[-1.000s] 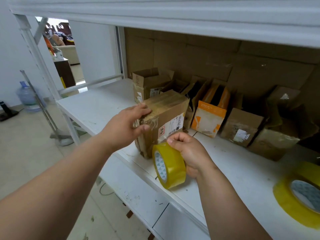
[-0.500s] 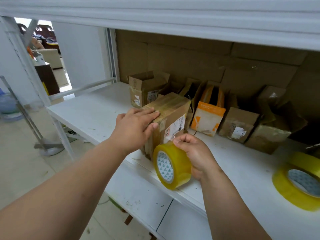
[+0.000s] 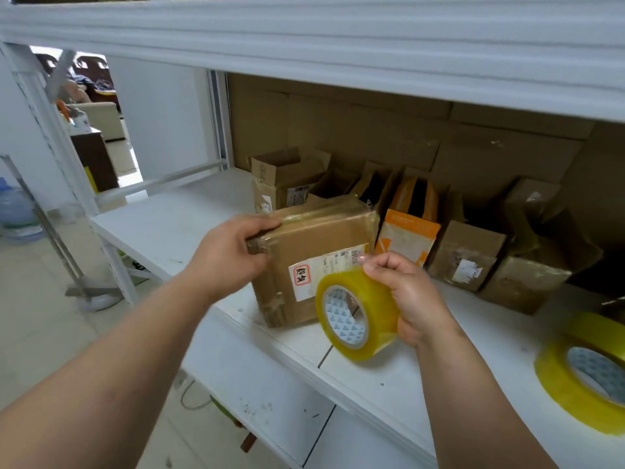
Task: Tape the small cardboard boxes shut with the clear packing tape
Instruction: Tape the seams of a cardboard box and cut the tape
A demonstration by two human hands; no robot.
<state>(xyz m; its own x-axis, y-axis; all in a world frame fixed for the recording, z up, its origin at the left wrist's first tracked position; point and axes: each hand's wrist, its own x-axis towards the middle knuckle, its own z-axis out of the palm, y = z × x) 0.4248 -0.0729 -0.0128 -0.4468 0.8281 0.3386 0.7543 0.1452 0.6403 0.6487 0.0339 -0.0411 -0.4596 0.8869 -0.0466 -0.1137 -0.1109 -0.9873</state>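
Observation:
A small cardboard box (image 3: pixel 318 252) with a white shipping label stands on edge near the front of the white shelf (image 3: pixel 176 221), its top wrapped in glossy clear tape. My left hand (image 3: pixel 233 252) grips the box's upper left corner. My right hand (image 3: pixel 406 292) holds a yellowish roll of clear packing tape (image 3: pixel 355 313) just in front of the box's lower right part, thumb and forefinger pinched at the top of the roll.
Several more small boxes (image 3: pixel 466 252) line the shelf's back, some with open flaps, one orange and white (image 3: pixel 406 235). A second tape roll (image 3: pixel 581 370) lies at the right. An upper shelf board (image 3: pixel 304 38) hangs overhead. Floor and a water jug (image 3: pixel 17 211) at left.
The box has been turned so its labelled face points toward me. My left hand shifted to its upper left corner, and my right hand with the roll moved rightward.

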